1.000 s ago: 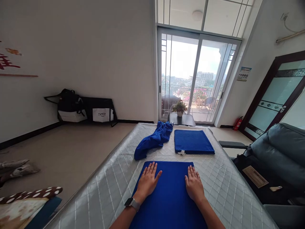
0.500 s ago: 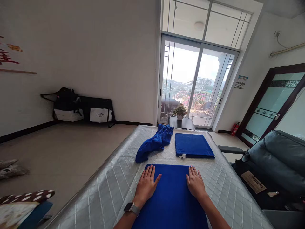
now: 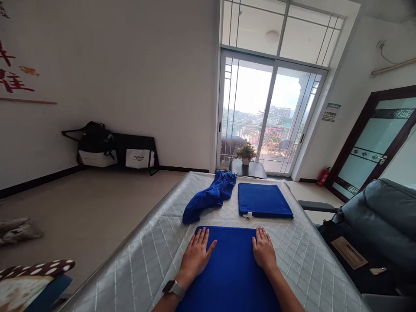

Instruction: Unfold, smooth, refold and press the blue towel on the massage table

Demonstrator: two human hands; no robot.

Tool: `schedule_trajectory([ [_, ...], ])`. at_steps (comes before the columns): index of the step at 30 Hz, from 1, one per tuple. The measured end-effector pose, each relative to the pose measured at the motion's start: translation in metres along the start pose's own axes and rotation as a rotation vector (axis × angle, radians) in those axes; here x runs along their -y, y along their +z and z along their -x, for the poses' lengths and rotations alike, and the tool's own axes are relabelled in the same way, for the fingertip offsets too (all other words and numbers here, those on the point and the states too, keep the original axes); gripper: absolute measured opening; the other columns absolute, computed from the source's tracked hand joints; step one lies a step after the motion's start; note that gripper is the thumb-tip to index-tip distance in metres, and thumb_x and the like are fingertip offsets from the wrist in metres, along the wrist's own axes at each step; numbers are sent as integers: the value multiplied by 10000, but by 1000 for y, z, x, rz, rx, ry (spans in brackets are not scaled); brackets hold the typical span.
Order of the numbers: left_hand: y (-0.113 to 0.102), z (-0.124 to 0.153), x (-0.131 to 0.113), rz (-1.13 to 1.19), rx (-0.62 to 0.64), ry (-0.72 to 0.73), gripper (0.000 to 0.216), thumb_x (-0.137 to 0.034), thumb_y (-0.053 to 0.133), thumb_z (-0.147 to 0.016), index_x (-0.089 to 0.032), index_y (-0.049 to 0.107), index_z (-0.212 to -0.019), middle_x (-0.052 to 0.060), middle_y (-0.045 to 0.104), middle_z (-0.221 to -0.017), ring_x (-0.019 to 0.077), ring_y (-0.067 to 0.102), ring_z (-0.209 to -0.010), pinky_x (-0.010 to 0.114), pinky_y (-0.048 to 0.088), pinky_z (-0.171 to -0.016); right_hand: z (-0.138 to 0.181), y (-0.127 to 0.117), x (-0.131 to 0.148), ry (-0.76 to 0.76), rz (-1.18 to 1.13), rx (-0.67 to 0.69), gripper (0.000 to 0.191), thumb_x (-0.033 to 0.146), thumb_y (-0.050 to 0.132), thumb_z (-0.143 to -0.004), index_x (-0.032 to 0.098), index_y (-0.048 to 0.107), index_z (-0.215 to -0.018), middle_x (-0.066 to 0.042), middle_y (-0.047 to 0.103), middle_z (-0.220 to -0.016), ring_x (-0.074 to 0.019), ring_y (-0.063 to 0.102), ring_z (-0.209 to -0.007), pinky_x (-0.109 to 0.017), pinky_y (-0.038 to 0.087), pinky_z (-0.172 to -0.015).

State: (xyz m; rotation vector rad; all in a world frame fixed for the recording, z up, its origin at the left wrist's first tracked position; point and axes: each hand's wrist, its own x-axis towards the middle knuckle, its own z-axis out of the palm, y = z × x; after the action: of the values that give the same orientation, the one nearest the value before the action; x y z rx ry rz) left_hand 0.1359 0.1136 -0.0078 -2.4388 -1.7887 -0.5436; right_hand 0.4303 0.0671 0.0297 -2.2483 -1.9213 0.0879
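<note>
The person wears a wristwatch (image 3: 169,286) on the left wrist, with a dark, squarish, round-cornered face and a silver-grey band (image 3: 178,289) of a dull, metallic look. The left hand (image 3: 195,252), right hand (image 3: 264,251) and right wrist (image 3: 271,269) are bare, as are both forearms (image 3: 286,292) where they show.

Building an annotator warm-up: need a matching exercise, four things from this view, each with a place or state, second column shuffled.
Column 1
1. Left hand
2. Right hand
3. Tagged blue cloth
4. Potted plant

Column 2
A. Folded flat, right of the bunched blue cloth
B. At the right edge of the near blue cloth
C. On the black chair
D. Above a wrist wearing a watch

Pairs: 1-D, 2-B, 3-A, 4-C
</note>
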Motion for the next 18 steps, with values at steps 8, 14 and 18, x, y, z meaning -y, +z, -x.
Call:
schedule_trajectory([
  [8,-2,-9,-13,39,48,-10,801,-688,209,-972,-139,447,-1503,171,458,-1566,327,380,-1472,527,363,-1175,1,-1,1,9,-50,-21,616,334,233,-1013,82,290,-1572,-82,243,-1647,-187,166,-1535,-383,117,-1245],
  [14,-17,-27,-126,270,114,249,655,-619,243,-1008,-219,557,-1421,136,572,-1484,282,509,-1386,490,440,-1127,1,2,-2,-3,-37,-16,600,290,231,-1010,83,299,-1569,-97,269,-1639,-192,176,-1533,-376,120,-1240],
  [18,-8,-36,-183,333,52,347,582,-539,263,-1034,-215,544,-1428,115,582,-1477,247,504,-1391,459,413,-1158,2,7,-8,-63,-2,5,603,220,275,-979,122,301,-1574,-63,209,-1658,-194,122,-1542,-370,78,-1244],
])
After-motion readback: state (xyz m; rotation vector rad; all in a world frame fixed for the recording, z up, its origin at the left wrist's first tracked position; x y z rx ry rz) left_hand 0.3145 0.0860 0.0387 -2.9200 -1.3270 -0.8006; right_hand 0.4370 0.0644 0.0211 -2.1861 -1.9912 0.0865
